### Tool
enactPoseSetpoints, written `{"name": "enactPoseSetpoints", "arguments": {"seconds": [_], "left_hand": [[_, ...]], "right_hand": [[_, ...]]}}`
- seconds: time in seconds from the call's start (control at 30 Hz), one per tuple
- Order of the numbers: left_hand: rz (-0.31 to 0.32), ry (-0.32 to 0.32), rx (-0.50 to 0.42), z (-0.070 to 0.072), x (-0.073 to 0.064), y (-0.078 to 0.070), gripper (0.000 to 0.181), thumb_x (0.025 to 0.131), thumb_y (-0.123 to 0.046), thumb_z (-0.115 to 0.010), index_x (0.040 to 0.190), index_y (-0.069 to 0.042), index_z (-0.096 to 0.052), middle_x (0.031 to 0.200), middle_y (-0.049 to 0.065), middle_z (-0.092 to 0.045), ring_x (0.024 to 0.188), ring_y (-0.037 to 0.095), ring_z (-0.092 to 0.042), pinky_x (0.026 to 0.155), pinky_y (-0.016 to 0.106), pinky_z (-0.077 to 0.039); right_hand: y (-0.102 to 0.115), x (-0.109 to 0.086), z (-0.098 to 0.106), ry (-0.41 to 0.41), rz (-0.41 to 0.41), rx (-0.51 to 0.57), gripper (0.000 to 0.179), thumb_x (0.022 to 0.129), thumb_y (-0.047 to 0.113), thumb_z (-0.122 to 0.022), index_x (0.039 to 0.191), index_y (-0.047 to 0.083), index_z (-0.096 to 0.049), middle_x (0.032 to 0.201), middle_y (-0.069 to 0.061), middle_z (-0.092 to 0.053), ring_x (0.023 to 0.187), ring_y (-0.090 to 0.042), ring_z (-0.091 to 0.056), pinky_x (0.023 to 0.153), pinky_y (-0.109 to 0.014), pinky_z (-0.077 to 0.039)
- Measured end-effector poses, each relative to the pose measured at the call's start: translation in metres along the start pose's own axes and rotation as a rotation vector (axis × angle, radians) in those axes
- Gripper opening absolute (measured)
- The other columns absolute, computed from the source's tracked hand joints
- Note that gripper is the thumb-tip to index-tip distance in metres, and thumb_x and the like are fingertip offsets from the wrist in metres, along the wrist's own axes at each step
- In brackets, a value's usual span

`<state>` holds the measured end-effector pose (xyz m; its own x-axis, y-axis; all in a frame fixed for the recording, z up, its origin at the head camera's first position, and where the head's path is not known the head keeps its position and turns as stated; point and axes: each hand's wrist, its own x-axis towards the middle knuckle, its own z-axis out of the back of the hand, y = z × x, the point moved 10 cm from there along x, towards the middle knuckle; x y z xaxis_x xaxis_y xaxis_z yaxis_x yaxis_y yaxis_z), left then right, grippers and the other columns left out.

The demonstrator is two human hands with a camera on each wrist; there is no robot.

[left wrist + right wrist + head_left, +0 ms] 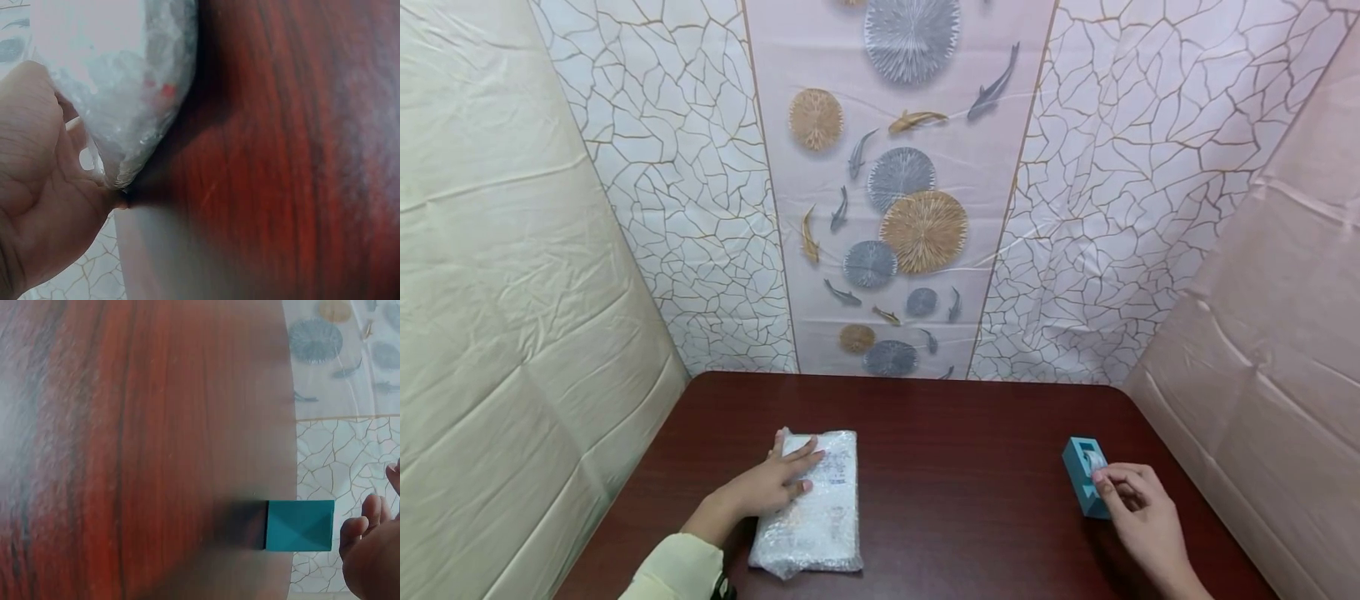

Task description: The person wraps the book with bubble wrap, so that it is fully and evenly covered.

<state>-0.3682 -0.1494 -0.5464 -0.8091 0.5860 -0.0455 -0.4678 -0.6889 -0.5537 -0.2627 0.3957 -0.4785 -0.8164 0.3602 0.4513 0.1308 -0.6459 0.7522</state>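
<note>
A flat package in clear bubble wrap (831, 525) lies on the table left of centre, with printing showing through the wrap. My left hand (763, 492) rests on its left side, fingers spread over the top. The left wrist view shows the palm (44, 187) beside the wrapped edge (131, 81). At the right stands a teal tape dispenser (1078, 477) with a roll of clear tape (1094, 460). Thumb and forefinger of my right hand (1146, 517) pinch at the tape. In the right wrist view the dispenser's end (300, 525) appears beside curled fingers (354, 530); their contact is hidden.
The dark red-brown wooden table (955, 475) extends between the package and the dispenser. A patterned cloth (895, 167) hangs behind its far edge. Pale padded cloth walls (497, 333) border the left and right sides.
</note>
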Motion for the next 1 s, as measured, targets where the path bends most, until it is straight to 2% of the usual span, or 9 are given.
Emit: {"name": "enactPoseSetpoints", "arguments": {"seconds": [0.2, 0.47, 0.67, 0.8, 0.9, 1.0], "left_hand": [[-0.016, -0.006, 0.007, 0.001, 0.000, -0.001, 0.060, 0.116, -0.036, -0.057, 0.170, -0.014, -0.044, 0.184, 0.012, -0.024, 0.164, 0.064, 0.013, 0.122, 0.091, -0.013], [-0.051, -0.009, -0.050, 0.001, 0.001, -0.003, 0.056, 0.116, -0.030, -0.057, 0.168, -0.011, -0.048, 0.183, 0.018, -0.024, 0.163, 0.065, 0.018, 0.122, 0.091, -0.004], [-0.077, 0.002, -0.060, 0.001, 0.000, -0.006, 0.050, 0.116, -0.028, -0.053, 0.166, -0.021, -0.053, 0.182, 0.021, -0.023, 0.160, 0.067, 0.023, 0.120, 0.093, -0.004], [-0.061, -0.004, -0.065, 0.004, -0.002, -0.006, 0.044, 0.116, -0.026, -0.054, 0.160, -0.026, -0.062, 0.182, 0.019, -0.026, 0.161, 0.067, 0.020, 0.120, 0.093, -0.005], [-0.053, -0.013, -0.059, 0.005, -0.003, -0.005, 0.042, 0.116, -0.025, -0.055, 0.157, -0.026, -0.065, 0.182, 0.018, -0.028, 0.161, 0.068, 0.017, 0.121, 0.092, -0.006], [-0.051, -0.022, -0.050, 0.006, -0.002, -0.005, 0.041, 0.116, -0.027, -0.055, 0.156, -0.027, -0.066, 0.181, 0.017, -0.030, 0.161, 0.068, 0.016, 0.122, 0.091, -0.008]], "right_hand": [[0.010, -0.001, -0.004, 0.009, 0.025, 0.014, 0.007, 0.103, 0.010, -0.080, 0.106, 0.005, -0.082, 0.109, 0.021, -0.057, 0.085, 0.008, -0.057, 0.068, -0.011, -0.049], [0.021, -0.001, -0.010, 0.040, 0.071, 0.040, 0.010, 0.103, 0.009, -0.079, 0.111, 0.004, -0.083, 0.109, 0.021, -0.061, 0.090, 0.014, -0.061, 0.073, -0.009, -0.052], [0.030, -0.003, -0.019, 0.097, 0.093, 0.054, 0.016, 0.107, 0.012, -0.074, 0.118, 0.007, -0.084, 0.110, 0.023, -0.064, 0.094, 0.013, -0.062, 0.073, -0.011, -0.053], [0.040, -0.005, -0.031, 0.147, 0.111, 0.060, 0.018, 0.110, 0.016, -0.070, 0.120, 0.014, -0.084, 0.115, 0.014, -0.072, 0.097, 0.012, -0.066, 0.074, -0.014, -0.056], [0.048, -0.006, -0.039, 0.178, 0.134, 0.089, 0.019, 0.111, 0.016, -0.069, 0.122, 0.013, -0.084, 0.120, 0.005, -0.076, 0.102, 0.011, -0.067, 0.079, -0.012, -0.057], [0.056, -0.008, -0.045, 0.200, 0.155, 0.105, 0.021, 0.112, 0.016, -0.067, 0.125, 0.012, -0.082, 0.123, 0.002, -0.077, 0.102, 0.009, -0.067, 0.078, -0.014, -0.058]]}}
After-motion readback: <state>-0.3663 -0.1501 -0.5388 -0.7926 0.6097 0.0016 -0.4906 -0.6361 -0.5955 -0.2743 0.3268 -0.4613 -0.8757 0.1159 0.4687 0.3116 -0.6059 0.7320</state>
